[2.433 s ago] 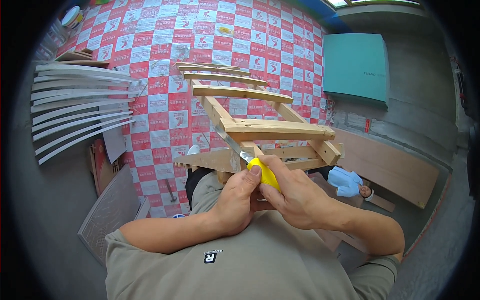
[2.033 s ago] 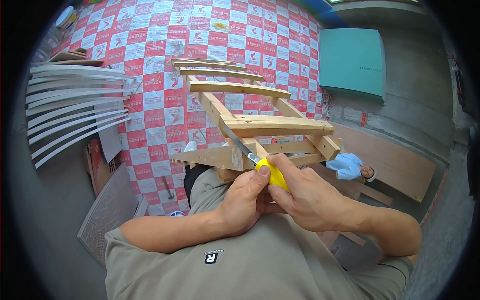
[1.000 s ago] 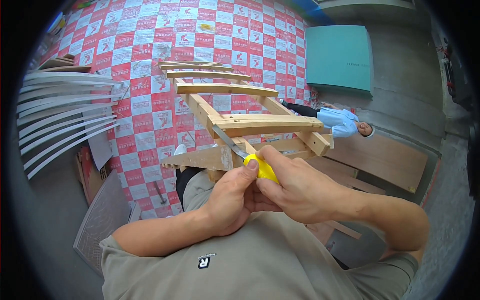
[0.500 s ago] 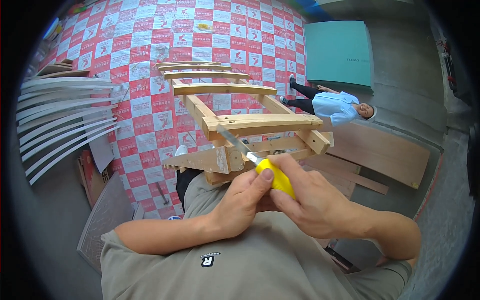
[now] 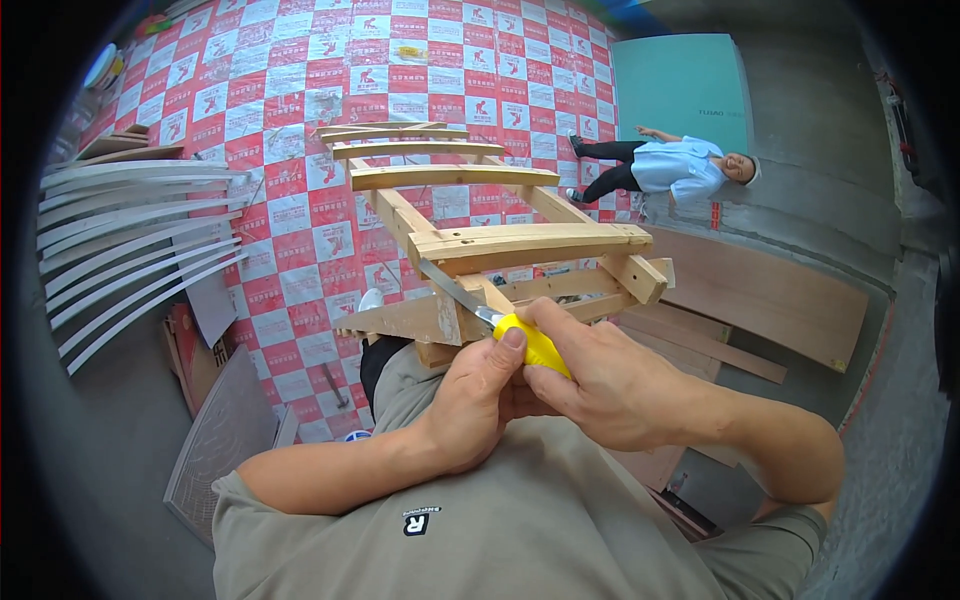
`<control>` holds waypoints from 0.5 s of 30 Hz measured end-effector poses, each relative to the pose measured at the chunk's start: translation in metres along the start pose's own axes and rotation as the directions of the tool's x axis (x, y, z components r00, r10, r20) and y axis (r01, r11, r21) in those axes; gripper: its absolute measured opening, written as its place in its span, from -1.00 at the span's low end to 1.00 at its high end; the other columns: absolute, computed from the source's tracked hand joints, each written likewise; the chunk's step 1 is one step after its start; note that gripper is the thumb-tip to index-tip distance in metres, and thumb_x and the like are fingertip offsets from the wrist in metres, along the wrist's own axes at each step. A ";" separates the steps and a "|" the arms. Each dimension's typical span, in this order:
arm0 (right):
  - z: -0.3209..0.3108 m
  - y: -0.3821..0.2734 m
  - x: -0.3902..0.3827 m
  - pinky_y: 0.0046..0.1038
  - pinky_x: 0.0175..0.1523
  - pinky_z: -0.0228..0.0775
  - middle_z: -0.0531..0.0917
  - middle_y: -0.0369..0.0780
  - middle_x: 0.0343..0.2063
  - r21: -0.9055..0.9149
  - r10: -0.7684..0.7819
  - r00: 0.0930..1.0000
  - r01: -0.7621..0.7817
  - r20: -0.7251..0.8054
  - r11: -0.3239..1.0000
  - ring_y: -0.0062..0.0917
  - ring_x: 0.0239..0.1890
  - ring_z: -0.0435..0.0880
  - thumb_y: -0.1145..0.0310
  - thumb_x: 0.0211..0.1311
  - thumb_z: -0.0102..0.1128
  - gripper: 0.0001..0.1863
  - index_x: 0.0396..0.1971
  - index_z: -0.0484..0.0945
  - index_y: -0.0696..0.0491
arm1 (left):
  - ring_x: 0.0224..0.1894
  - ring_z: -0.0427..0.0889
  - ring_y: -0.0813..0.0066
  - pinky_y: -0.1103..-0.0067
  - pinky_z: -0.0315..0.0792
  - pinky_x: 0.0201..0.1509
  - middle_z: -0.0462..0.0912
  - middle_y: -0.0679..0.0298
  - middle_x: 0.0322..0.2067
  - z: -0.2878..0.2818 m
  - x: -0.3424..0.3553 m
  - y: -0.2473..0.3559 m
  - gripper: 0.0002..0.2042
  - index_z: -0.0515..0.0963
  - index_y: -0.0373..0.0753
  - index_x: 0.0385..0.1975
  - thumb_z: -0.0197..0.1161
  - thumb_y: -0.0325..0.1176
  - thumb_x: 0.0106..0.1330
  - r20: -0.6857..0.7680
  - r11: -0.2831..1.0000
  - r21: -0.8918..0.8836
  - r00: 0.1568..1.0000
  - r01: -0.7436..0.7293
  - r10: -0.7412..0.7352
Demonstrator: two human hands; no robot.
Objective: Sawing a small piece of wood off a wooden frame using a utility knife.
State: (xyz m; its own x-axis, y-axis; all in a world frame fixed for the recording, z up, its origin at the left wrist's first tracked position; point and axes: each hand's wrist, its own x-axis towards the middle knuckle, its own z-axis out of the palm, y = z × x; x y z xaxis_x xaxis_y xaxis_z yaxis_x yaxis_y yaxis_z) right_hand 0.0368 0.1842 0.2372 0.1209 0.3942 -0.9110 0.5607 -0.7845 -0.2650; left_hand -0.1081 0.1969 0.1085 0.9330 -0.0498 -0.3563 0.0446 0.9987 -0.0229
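A utility knife with a yellow handle (image 5: 541, 352) and a long metal blade (image 5: 449, 287) is in front of my chest. My right hand (image 5: 625, 385) wraps round the handle, and the blade slants up and away to the left. My left hand (image 5: 478, 392) is closed against the handle's front end, its thumb pressed there; its other fingers are partly hidden. Just beyond my hands stands a ladder-like wooden frame (image 5: 530, 240) with several crosspieces. The blade's tip overlaps the nearest crosspiece's left end; whether they touch, I cannot tell. A whitish-stained wooden piece (image 5: 400, 318) lies left of the blade.
Long curved white strips (image 5: 140, 215) lie at the left. Red-and-white checked sheeting (image 5: 290, 240) covers the floor ahead. A person in light blue (image 5: 675, 168) stands at the right, near a green board (image 5: 680, 90). Brown boards (image 5: 770, 300) lie at the right.
The knife and both hands have shifted slightly left, and the blade has tilted a little flatter. The person at the right has moved an arm and stands with feet differently placed.
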 end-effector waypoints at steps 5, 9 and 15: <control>-0.004 0.020 -0.026 0.07 -0.17 0.41 0.62 0.22 -0.43 0.002 0.170 0.985 -0.170 0.024 0.985 0.22 -0.27 0.61 0.30 0.43 -0.02 -0.67 0.01 0.21 0.18 | -0.05 0.71 0.31 0.39 0.58 0.15 0.66 0.12 -0.09 0.008 0.027 -0.016 -0.52 0.46 -0.34 0.04 -0.13 0.02 0.60 0.215 0.954 -0.016 0.933 0.298 -0.288; -0.009 0.003 -0.023 0.05 -0.17 0.41 0.62 0.22 -0.39 0.107 0.070 0.991 -0.058 -0.110 0.993 0.20 -0.25 0.61 0.30 0.42 -0.01 -0.67 0.01 0.22 0.18 | -0.04 0.70 0.37 0.40 0.57 0.15 0.65 0.15 -0.10 0.015 0.014 -0.004 -0.50 0.45 -0.34 0.04 -0.14 0.06 0.60 0.168 0.995 0.096 0.985 0.009 -0.025; -0.001 0.010 0.003 0.07 -0.12 0.37 0.61 0.25 -0.37 0.082 -0.049 0.999 0.049 -0.011 0.995 0.22 -0.21 0.59 0.29 0.42 -0.01 -0.64 0.04 0.21 0.19 | -0.01 0.68 0.37 0.39 0.57 0.16 0.62 0.15 -0.06 0.003 0.003 0.000 -0.45 0.43 -0.35 0.07 -0.13 0.11 0.58 0.019 0.999 0.039 1.000 -0.010 0.010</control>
State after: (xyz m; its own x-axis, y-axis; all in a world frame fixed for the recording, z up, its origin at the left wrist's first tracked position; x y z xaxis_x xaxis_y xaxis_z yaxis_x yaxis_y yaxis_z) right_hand 0.0438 0.1785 0.2321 0.1027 0.4371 -0.8935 0.4967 -0.8008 -0.3347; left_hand -0.1047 0.1969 0.1102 0.9402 -0.0402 -0.3384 0.0489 0.9987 0.0172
